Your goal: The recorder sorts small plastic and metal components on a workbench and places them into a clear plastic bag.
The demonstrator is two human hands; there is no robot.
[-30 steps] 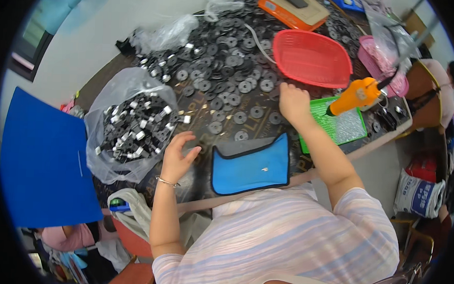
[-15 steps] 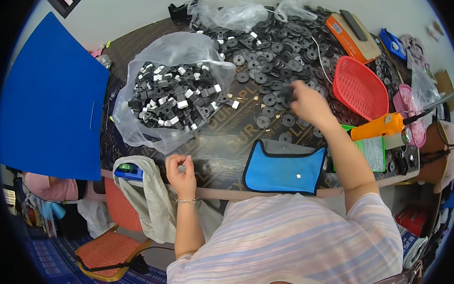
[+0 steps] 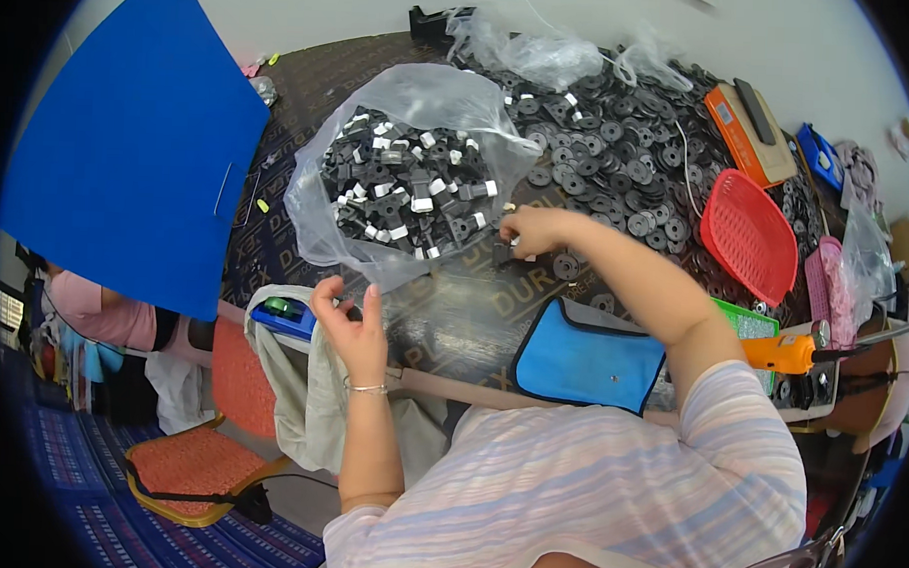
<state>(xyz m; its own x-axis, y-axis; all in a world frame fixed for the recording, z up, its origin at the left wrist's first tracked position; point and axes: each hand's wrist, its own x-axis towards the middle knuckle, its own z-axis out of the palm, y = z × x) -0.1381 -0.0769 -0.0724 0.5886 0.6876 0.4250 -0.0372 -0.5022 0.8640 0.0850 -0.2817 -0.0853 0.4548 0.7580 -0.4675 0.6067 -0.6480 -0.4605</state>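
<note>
My right hand (image 3: 538,232) reaches across to the right side of a clear plastic bag (image 3: 312,214), its fingers pinched together. At its fingertips is a small black plastic part (image 3: 503,254) with a bit of white beside it. The bag lies open, heaped with black plastic pieces with white ends (image 3: 418,188). Near the table's front edge, my left hand (image 3: 353,331) is raised with fingers curled and thumb up. A small dark piece shows between its fingers and thumb, mostly hidden. Right of the bag spreads a large pile of black plastic discs (image 3: 619,155).
A blue pouch (image 3: 592,359) with black edging lies at the front edge. To the right are a red basket (image 3: 747,234), an orange box (image 3: 745,134), a green tray (image 3: 749,319) and an orange-handled tool (image 3: 777,352). A blue panel (image 3: 139,153) stands at left.
My right hand has moved left from the disc pile to the bag's edge. My left hand has risen slightly, its thumb and fingers further apart. The whole view has shifted.
</note>
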